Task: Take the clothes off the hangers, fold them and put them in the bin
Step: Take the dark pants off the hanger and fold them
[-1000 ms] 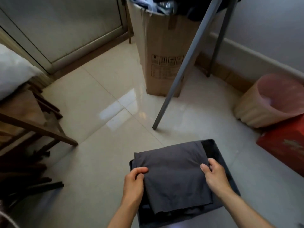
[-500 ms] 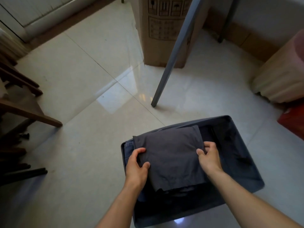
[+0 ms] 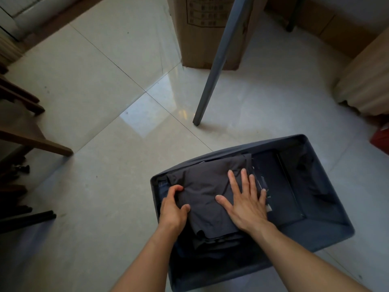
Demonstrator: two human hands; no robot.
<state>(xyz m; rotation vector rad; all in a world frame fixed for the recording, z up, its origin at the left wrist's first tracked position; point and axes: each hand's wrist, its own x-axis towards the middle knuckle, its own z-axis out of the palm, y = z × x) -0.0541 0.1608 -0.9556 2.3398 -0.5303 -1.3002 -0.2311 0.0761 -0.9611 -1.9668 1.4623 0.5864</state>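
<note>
A folded dark grey garment (image 3: 207, 192) lies inside the dark blue fabric bin (image 3: 328, 234) on its left side, on top of other folded clothes. My left hand (image 3: 173, 207) grips the garment's left edge with curled fingers and thumb. My right hand (image 3: 245, 202) lies flat on the garment with its fingers spread, pressing down. The bin's right half shows its dark bottom. No hanger is in view.
A grey metal rack leg (image 3: 212, 81) stands on the tiled floor just beyond the bin, with a tall cardboard box (image 3: 202, 32) behind it. Wooden furniture legs (image 3: 35, 142) are at the left. A pale basket (image 3: 364, 81) and something red (image 3: 381, 142) sit at the right.
The garment has gone down into the bin. My right hand let go of its right edge and now lies flat on top. The view tilted further down.
</note>
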